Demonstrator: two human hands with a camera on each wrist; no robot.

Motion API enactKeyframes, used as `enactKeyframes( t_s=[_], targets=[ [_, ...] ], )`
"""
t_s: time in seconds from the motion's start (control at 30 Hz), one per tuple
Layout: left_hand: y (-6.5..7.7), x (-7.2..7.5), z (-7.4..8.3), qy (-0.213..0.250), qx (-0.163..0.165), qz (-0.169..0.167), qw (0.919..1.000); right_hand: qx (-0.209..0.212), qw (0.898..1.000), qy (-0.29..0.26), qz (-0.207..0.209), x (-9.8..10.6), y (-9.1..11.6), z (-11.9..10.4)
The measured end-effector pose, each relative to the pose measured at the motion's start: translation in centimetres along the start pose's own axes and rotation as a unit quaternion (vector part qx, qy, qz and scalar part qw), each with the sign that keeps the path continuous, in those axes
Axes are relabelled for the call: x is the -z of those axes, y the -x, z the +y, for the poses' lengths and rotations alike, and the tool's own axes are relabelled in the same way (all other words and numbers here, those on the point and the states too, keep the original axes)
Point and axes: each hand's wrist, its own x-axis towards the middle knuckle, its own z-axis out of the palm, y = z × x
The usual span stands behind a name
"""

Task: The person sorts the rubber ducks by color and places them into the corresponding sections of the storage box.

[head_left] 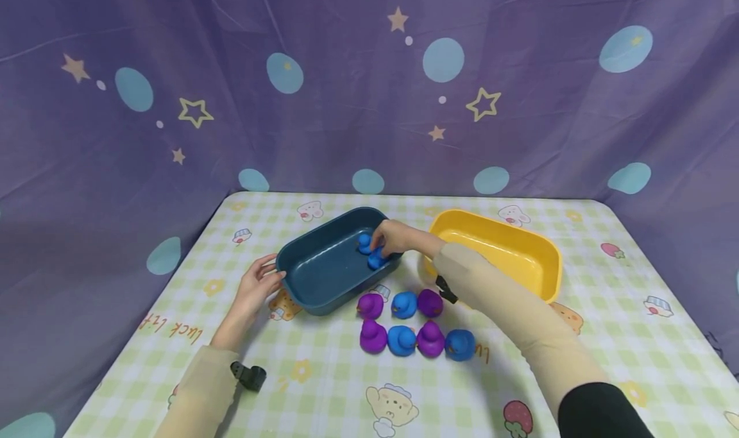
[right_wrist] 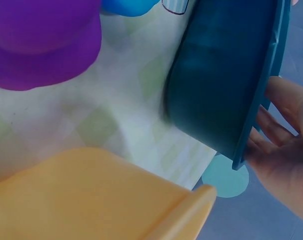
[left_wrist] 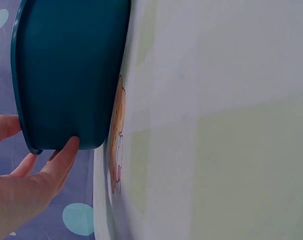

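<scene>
My left hand (head_left: 258, 289) rests at the left end of a dark teal basin (head_left: 331, 233); its fingers lie lightly spread on the rim and outer wall, as the left wrist view shows. Over the basin's right rim reaches my right hand (head_left: 395, 236), fingers bent down onto a blue rubber duck (head_left: 376, 260) near the basin floor. Beside it in the basin sits another blue duck (head_left: 364, 244). In the right wrist view the basin wall (right_wrist: 216, 85) hides the fingertips and the duck.
Two rows of purple ducks (head_left: 373, 336) and blue ducks (head_left: 404, 304) stand on the checkered tablecloth (head_left: 323, 387) in front of the basin. A yellow basin (head_left: 519, 252) stands to the right, under my right forearm. A purple curtain (head_left: 346, 104) hangs behind.
</scene>
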Motion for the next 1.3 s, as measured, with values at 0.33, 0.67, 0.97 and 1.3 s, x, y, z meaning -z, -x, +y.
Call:
enactKeyframes(
  t_s=[0.33, 0.67, 0.97, 1.3],
  targets=[
    [1.0, -0.3, 1.9, 0.001, -0.002, -0.01, 0.9999, 0.018, 0.999, -0.033, 0.026, 0.3, 1.4, -0.5],
    [0.6, -0.3, 1.3, 0.001, -0.002, -0.008, 1.0, 0.073, 0.993, -0.062, 0.069, 0.4, 3.5, -0.7],
    [1.9, -0.8, 3.7, -0.008, 0.018, -0.013, 0.9997, 0.083, 0.988, -0.083, 0.102, 0.3, 5.9, -0.9],
    [1.1, -0.4, 2.0, 0.003, 0.017, -0.002, 0.9998, 0.063, 0.985, -0.103, 0.121, 0.1, 9.0, -1.3]
  ],
)
